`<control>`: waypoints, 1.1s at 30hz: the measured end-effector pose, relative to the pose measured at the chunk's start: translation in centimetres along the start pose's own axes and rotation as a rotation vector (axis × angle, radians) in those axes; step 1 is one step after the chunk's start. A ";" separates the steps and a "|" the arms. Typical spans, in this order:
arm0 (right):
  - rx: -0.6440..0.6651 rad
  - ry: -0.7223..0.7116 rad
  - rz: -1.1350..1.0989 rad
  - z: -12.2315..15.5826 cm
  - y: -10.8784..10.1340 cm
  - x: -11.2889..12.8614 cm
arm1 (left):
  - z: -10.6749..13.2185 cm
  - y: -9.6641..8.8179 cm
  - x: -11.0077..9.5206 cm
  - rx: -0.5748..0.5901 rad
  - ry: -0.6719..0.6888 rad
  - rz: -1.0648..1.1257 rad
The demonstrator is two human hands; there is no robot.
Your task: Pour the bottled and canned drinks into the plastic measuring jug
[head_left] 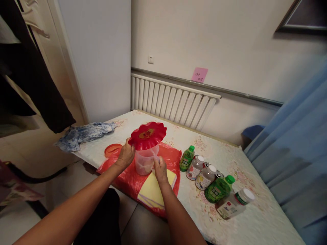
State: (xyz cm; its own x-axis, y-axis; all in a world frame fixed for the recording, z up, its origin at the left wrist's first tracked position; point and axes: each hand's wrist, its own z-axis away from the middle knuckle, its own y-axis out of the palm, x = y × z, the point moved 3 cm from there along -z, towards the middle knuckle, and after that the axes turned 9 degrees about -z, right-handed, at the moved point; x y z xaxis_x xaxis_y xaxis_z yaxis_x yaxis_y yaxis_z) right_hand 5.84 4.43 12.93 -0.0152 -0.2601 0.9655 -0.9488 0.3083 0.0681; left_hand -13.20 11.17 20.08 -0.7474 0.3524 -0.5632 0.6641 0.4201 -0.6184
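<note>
My left hand (126, 155) grips the edge of a red plate (148, 135) with a scalloped rim and a gold emblem. The plate is tilted over the mouth of a clear plastic jug (143, 162); whether they touch, I cannot tell. My right hand (160, 170) is closed around the jug's handle. Beneath the jug spreads a red plastic bag (127, 182). A stack of yellow cloths or paper (154, 190) lies on the bag, just under my right hand. Left of my left hand lies an orange-red round lid (112, 149).
Several bottles stand along the right of the flowered table (258, 217), among them a green drink bottle (187, 158) and a white-capped bottle (235, 204). A blue-white cloth (87, 134) lies at the left end. A radiator (171, 98) and blue curtain (288, 143) border the table.
</note>
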 end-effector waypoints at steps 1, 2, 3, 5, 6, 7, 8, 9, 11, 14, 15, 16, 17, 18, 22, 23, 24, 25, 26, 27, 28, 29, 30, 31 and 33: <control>0.000 0.001 0.000 0.0 0.0 -0.1 | 0.0 0.0 0.0 -0.002 0.001 0.001; 0.002 0.002 -0.001 0.0 0.0 -0.1 | 0.0 0.1 0.1 -0.005 0.001 0.001; 0.003 0.002 -0.001 0.0 0.0 -0.2 | 0.0 0.1 0.1 -0.008 0.002 0.002; 0.004 0.000 0.000 0.0 0.0 -0.3 | 0.0 0.2 0.2 -0.013 0.003 0.004; 0.003 -0.001 0.002 0.0 0.1 -0.3 | 0.0 0.2 0.2 -0.015 0.004 0.005; 0.002 -0.003 0.004 0.0 0.1 -0.3 | 0.0 0.2 0.2 -0.017 0.004 0.006; 0.000 -0.004 0.007 0.0 0.0 -0.4 | 0.0 0.2 0.2 -0.018 0.005 0.006; -0.002 -0.006 0.010 -0.1 0.0 -0.4 | 0.0 0.2 0.2 -0.019 0.005 0.007; -0.005 -0.007 0.015 -0.1 0.0 -0.4 | 0.1 0.1 0.2 -0.021 0.006 0.008; -0.007 -0.007 0.021 -0.1 0.0 -0.5 | 0.1 0.0 0.1 -0.024 0.008 0.009; -0.008 -0.009 0.023 -0.1 0.0 -0.5 | 0.1 0.0 0.1 -0.024 0.008 0.009; -0.010 -0.011 0.026 -0.1 0.0 -0.5 | 0.2 0.0 0.1 -0.023 0.009 0.008; -0.010 -0.013 0.027 -0.1 0.0 -0.6 | 0.2 -0.1 0.0 -0.021 0.009 0.008; -0.010 -0.014 0.027 -0.1 0.0 -0.6 | 0.2 -0.1 0.0 -0.019 0.009 0.008; -0.005 -0.010 0.026 -0.1 0.0 -0.7 | 0.1 -0.2 -0.1 -0.014 0.013 0.007; -0.005 -0.009 0.028 -0.1 0.0 -0.7 | 0.1 -0.2 -0.1 -0.015 0.014 0.006; -0.005 -0.008 0.030 -0.1 0.0 -0.7 | 0.1 -0.2 -0.1 -0.017 0.015 0.006; -0.005 -0.007 0.031 -0.1 0.0 -0.6 | 0.1 -0.2 -0.1 -0.019 0.016 0.006; -0.005 -0.006 0.031 -0.1 0.0 -0.6 | 0.1 -0.2 -0.1 -0.021 0.017 0.006; -0.004 -0.004 0.031 -0.1 0.0 -0.6 | 0.1 -0.1 -0.1 -0.024 0.016 0.006; -0.002 -0.002 0.030 -0.1 0.0 -0.6 | 0.2 -0.1 -0.1 -0.026 0.016 0.006; 0.000 0.001 0.029 -0.1 0.0 -0.6 | 0.2 -0.1 0.0 -0.028 0.015 0.006; 0.002 0.003 0.029 -0.1 0.0 -0.7 | 0.2 -0.1 0.0 -0.030 0.014 0.006; 0.003 0.004 0.030 -0.1 0.0 -0.7 | 0.2 0.0 0.0 -0.031 0.013 0.005; 0.003 0.003 0.034 -0.1 0.0 -0.8 | 0.2 0.0 0.0 -0.032 0.014 0.006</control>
State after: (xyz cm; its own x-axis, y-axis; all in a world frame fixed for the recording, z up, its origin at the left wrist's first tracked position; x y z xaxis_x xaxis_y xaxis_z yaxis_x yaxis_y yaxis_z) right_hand 5.88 4.70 12.19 -0.0464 -0.2473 0.9678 -0.9486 0.3145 0.0349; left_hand -13.19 11.03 19.96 -0.7440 0.3664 -0.5587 0.6675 0.4446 -0.5974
